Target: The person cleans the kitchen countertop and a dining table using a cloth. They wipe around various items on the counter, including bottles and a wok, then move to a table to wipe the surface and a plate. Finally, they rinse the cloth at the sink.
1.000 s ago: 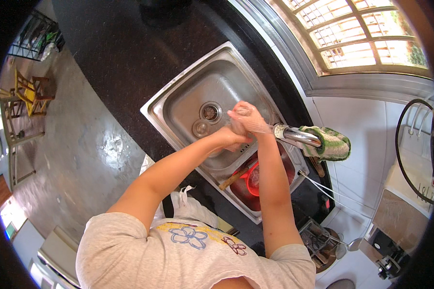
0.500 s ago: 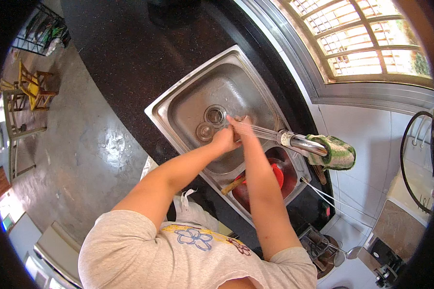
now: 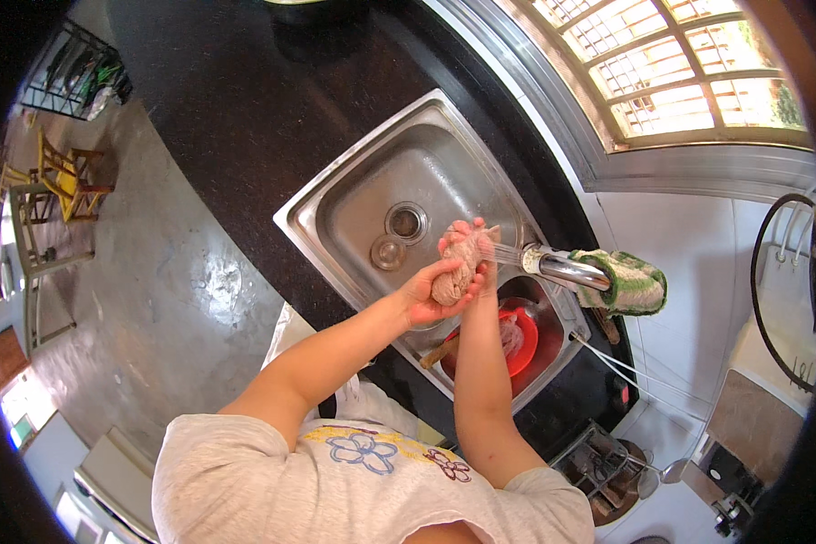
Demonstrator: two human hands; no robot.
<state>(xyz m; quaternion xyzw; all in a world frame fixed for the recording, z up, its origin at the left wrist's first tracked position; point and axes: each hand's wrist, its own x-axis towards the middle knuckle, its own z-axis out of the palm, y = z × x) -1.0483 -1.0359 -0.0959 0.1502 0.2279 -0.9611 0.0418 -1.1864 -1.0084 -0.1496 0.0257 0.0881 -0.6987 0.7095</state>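
Observation:
A soft, wrinkled pinkish-brown lump (image 3: pixel 458 270), of a kind I cannot make out, is between my two hands over the large steel sink basin (image 3: pixel 335 195). My left hand (image 3: pixel 426 297) grips its near left side with thumb and fingers. From beneath and the right, my right hand (image 3: pixel 482 272) cups it, fingertips showing at the far end. Water from the tap (image 3: pixel 562 268) runs onto the lump and my right hand. Beyond my hands lie the drain (image 3: pixel 406 222) and a round, shiny strainer-like piece (image 3: pixel 388 253) beside it.
Below my right forearm, the smaller basin (image 3: pixel 546 367) holds a red bowl (image 3: pixel 524 349) with something pale pink inside, and a wooden handle (image 3: pixel 437 354). A green and white cloth (image 3: pixel 639 283) wraps the tap's base. Dark countertop (image 3: pixel 245 136) surrounds the sink; a window (image 3: pixel 680 82) is at upper right.
My hands, earlier lower and close together under the water, have risen and parted slightly, and the lump now shows between them. The red bowl is more visible.

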